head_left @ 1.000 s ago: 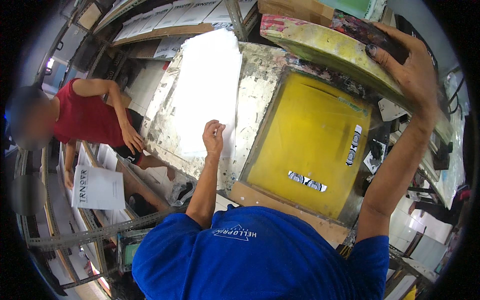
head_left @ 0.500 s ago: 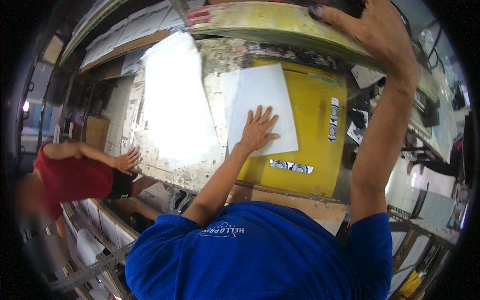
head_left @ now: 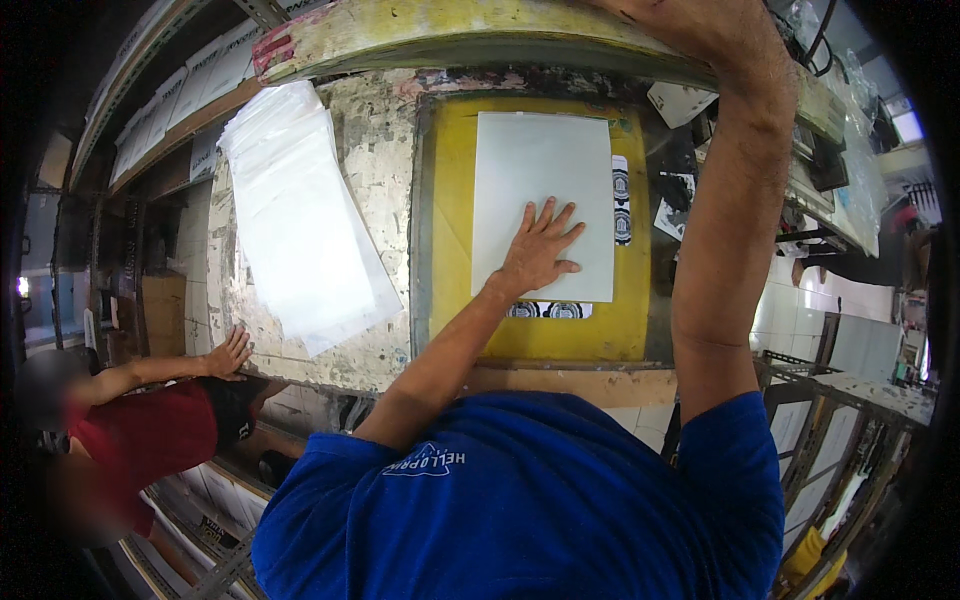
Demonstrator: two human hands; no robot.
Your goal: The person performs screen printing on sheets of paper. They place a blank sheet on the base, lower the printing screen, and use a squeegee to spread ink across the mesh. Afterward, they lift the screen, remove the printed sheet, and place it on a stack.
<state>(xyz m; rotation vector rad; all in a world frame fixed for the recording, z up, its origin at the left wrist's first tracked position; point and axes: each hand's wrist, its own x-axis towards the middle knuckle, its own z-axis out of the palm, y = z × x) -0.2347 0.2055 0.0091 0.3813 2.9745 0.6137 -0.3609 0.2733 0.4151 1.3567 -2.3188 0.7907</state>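
Note:
My left hand lies flat on a smooth white sheet, its fingers spread. That sheet rests nearly square on a yellow board. Two white strips with round black prints lie on the board, partly covered by the sheet: one strip at its right edge, another strip below its lower edge. At the far side, my right hand is on a raised, yellow-stained wooden frame. The picture's upper edge cuts off its fingers; half a second ago its thumb was hooked over the bar.
To the left, a fanned stack of thin white sheets lies on a paint-spotted tabletop. A person in red stands there, one hand on the table edge. Shelves with white boxes are at the far left, metal racks at the right.
The view has shifted. The white sheet has moved right and straightened on the yellow board, now partly covering both printed strips. My left hand stays flat on it; my right hand remains at the frame.

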